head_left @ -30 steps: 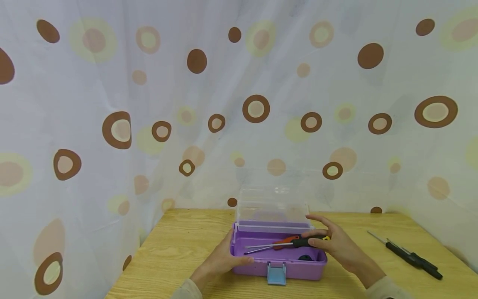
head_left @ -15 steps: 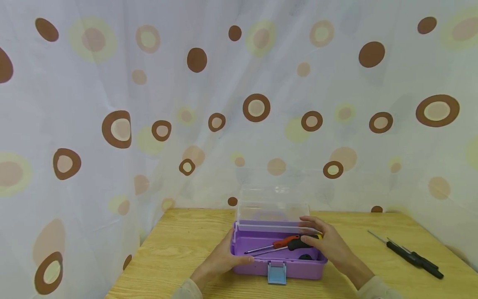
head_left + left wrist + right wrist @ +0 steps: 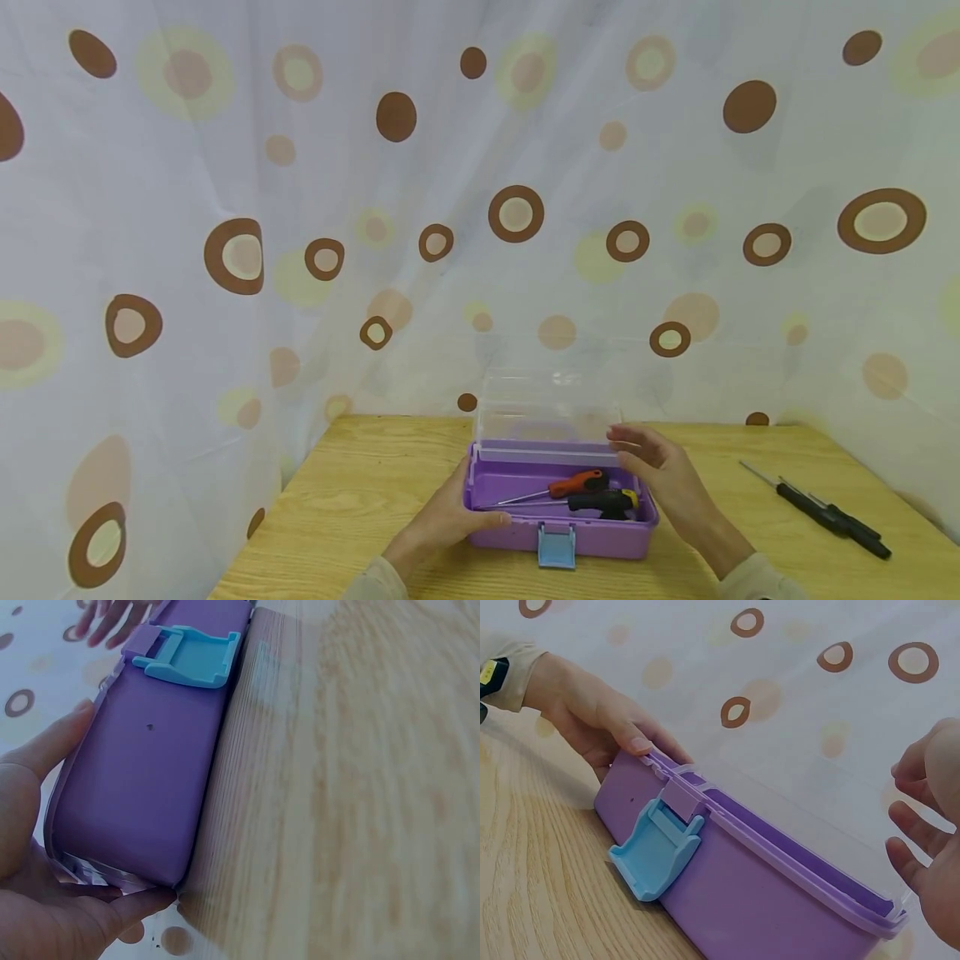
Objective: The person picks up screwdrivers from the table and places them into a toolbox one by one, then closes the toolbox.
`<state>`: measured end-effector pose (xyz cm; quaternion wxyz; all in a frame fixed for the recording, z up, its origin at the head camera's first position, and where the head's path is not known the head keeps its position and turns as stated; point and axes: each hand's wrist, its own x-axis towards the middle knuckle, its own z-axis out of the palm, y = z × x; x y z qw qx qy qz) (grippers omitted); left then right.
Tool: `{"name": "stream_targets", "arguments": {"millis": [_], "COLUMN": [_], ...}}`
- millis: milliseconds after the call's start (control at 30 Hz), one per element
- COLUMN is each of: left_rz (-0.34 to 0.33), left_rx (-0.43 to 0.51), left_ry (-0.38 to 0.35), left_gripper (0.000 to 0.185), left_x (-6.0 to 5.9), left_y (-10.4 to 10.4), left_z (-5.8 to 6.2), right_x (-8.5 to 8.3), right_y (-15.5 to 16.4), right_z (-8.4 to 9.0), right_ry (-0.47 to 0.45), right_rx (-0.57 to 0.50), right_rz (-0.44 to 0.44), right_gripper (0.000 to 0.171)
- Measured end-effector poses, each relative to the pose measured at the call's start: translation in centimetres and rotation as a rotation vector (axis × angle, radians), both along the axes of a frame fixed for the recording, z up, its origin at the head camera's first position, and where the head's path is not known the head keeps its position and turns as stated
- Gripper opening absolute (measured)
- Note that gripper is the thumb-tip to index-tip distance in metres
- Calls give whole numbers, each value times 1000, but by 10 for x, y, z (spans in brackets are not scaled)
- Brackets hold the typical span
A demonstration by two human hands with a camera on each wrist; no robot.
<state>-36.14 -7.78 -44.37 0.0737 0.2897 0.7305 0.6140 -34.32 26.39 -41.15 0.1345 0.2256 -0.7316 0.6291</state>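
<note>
My left hand (image 3: pixel 448 518) grips the open purple plastic toolbox (image 3: pixel 558 533); right hand (image 3: pixel 660 477) hovers relaxed, empty. Only the head view shows two screwdrivers (image 3: pixel 577 493) inside.

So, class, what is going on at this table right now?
A person steadies a purple toolbox with the left hand gripping its left end. Its clear lid stands open. Two screwdrivers lie inside. The right hand hovers open beside the box, holding nothing. More tools lie on the table.
</note>
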Motion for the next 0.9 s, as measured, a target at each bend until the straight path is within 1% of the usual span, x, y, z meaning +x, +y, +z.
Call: {"name": "stream_targets", "arguments": {"millis": [167,400,533,767,900], "left_rz": [1,17,25,2,11], "left_rx": [1,-22,-25,-25,-33], "left_ry": [2,30,28,24,28], "left_gripper": [116,113,114,115,115], "left_x": [0,-2,-1,-1,-1], "left_y": [0,1,0,1,0], "left_z": [1,0,0,0,0], "right_x": [3,6,7,10,9], "right_y": [3,8,9,11,11], "right_z": [5,9,10,12,12], "right_ry": [-11,-18,-28,-35,-50], "right_rx": [-11,5,15,26,29], "right_rz": [-2,-11,-8,25,41], "right_gripper": [40,42,43,44,44]}}
